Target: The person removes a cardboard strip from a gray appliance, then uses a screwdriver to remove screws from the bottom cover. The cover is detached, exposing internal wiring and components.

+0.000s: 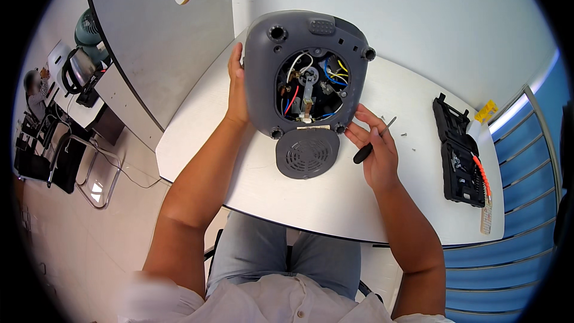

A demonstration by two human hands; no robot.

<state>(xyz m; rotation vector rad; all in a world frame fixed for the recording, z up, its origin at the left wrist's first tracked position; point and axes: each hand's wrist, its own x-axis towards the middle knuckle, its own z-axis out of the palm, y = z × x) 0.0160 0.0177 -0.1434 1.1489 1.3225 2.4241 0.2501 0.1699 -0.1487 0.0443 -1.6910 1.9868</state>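
A dark grey household appliance [260, 54] is tipped up on the table, its underside facing me. Through the round opening in its base show red, white, blue and yellow wires and a metal bracket [308, 97]. My left hand [238, 90] grips the appliance's left side, fingers partly hidden behind it. My right hand [380, 158] holds a screwdriver [363, 153] with a black handle against the palm, shaft pointing up and right. Its fingers reach the appliance's lower right corner. Just below the appliance lies a round grey vented cover [308, 154].
Loose screws [404, 134] lie on the white table [287, 203] right of my hand. Farther right, an open black tool case [460, 170] has an orange flexible shaft [481, 176] across it. Behind stands a yellow object [487, 111]. Metal railings [532, 161] run beyond the right edge.
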